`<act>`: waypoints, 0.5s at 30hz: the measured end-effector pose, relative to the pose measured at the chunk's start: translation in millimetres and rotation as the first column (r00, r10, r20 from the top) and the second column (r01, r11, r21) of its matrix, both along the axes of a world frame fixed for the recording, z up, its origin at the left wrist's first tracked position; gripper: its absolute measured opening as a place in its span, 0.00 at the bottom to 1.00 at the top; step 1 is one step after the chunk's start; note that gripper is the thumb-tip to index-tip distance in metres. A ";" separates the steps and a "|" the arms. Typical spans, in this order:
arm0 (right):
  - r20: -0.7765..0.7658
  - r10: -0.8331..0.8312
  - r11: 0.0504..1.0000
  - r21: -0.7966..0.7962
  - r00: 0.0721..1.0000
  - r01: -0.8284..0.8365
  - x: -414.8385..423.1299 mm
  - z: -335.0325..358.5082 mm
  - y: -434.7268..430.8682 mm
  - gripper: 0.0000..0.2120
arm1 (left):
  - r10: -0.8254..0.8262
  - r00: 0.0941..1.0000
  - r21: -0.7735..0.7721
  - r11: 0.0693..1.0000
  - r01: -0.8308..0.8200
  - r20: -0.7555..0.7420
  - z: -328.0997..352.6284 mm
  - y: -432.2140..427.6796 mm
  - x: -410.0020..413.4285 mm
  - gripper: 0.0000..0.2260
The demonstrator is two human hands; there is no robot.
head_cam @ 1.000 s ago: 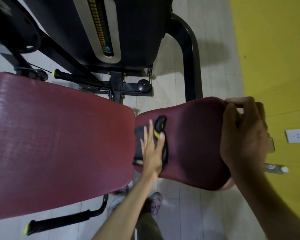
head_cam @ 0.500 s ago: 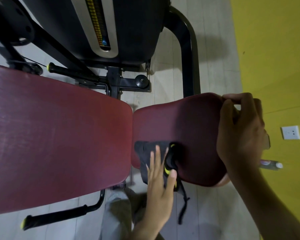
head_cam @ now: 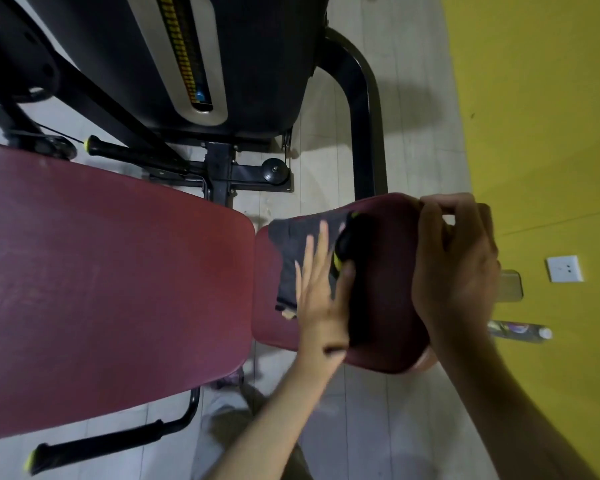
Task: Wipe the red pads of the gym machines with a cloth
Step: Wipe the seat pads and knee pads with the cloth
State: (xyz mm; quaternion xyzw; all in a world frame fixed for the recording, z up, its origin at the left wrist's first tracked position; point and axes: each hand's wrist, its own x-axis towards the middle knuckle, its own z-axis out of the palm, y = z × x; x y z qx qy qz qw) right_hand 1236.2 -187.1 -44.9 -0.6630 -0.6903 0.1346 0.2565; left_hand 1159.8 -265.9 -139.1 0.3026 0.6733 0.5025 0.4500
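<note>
Fingers (head_cam: 317, 252) of the left hand (head_cam: 321, 299) lie straight and slightly spread, pressing a dark cloth (head_cam: 298, 258) flat on the smaller red pad (head_cam: 381, 289). Curled right hand (head_cam: 454, 268) fingers grip that pad's far edge, beside the large red pad (head_cam: 111, 282).

The cloth (head_cam: 293, 258) lies on the small pad (head_cam: 381, 296), right of the large pad (head_cam: 111, 285).

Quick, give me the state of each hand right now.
Left hand: open, flat, pressing the dark cloth onto the small red pad.
Right hand: closed, gripping that pad's far edge.
</note>
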 end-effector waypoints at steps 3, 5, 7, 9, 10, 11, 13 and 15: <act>-0.018 -0.007 1.000 -0.007 1.000 0.007 -0.2 0.5 -0.6 0.12 | 0.004 0.999 0.012 1.000 -0.004 0.050 19.5 -72.2 38.4 0.23; -0.022 -0.011 1.000 -0.017 1.000 0.011 0.0 1.0 -0.7 0.12 | 0.004 0.999 0.000 1.000 -0.004 0.053 24.1 -84.6 45.3 0.23; -0.038 -0.026 0.999 -0.035 0.999 0.025 -0.6 3.3 0.3 0.12 | 0.004 1.000 0.054 0.999 -0.003 -0.025 23.6 -54.9 32.3 0.22; -0.047 -0.012 0.999 -0.046 0.999 0.010 -1.4 4.6 1.1 0.15 | -0.004 0.995 0.107 0.994 0.014 -0.102 21.8 -4.3 10.9 0.24; -0.044 0.008 0.999 -0.041 0.999 -0.010 -1.7 5.3 1.1 0.17 | -0.011 0.992 0.108 0.994 0.025 -0.125 20.5 23.5 -0.3 0.25; -0.043 0.028 0.999 -0.039 0.999 -0.030 -1.6 5.7 0.9 0.20 | -0.014 0.992 0.093 0.995 0.026 -0.128 21.8 48.9 -10.6 0.23; -0.082 0.018 0.998 -0.054 0.996 -0.023 -0.5 5.6 1.5 0.25 | 0.006 0.994 0.043 0.999 -0.001 -0.112 24.8 82.5 -23.3 0.22; -0.155 -0.034 0.996 -0.083 0.987 0.021 0.9 5.2 1.6 0.25 | 0.048 0.994 0.037 0.998 -0.045 -0.094 26.0 85.6 -20.3 0.23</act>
